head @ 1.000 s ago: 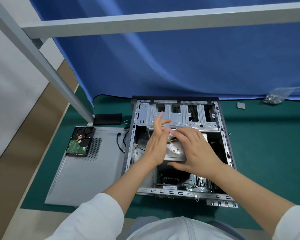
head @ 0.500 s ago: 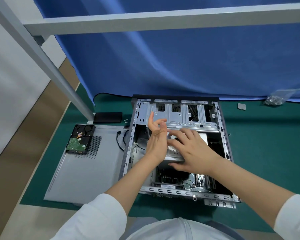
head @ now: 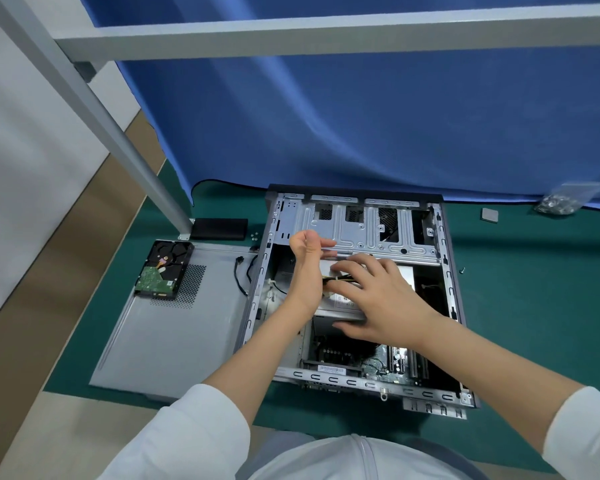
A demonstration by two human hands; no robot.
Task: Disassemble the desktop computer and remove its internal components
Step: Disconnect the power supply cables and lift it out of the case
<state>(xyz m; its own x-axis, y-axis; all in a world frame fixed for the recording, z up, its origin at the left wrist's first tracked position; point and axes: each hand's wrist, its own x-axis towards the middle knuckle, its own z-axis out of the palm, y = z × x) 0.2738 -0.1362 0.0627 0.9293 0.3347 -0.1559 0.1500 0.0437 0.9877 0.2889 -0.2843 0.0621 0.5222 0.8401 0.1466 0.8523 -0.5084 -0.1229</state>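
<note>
Right hand: right hand (head: 385,299) lies flat, fingers straight, on the power supply (head: 406,277).
Power supply: inside the open case (head: 445,289) on the tabletop (head: 534,323); likely heavy, rigid; lift by its edges.
Left hand: left hand (head: 309,261), fingers curled; whether it pinches the cables (head: 336,279) cannot be told.

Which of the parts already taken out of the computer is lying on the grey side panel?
The hard drive, circuit board up, lies on the panel's far corner. The black box lies on the green mat beyond it.

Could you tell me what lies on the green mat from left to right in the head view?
hard drive on the side panel → computer case → loose screw → small grey pad → bag of screws.
</note>
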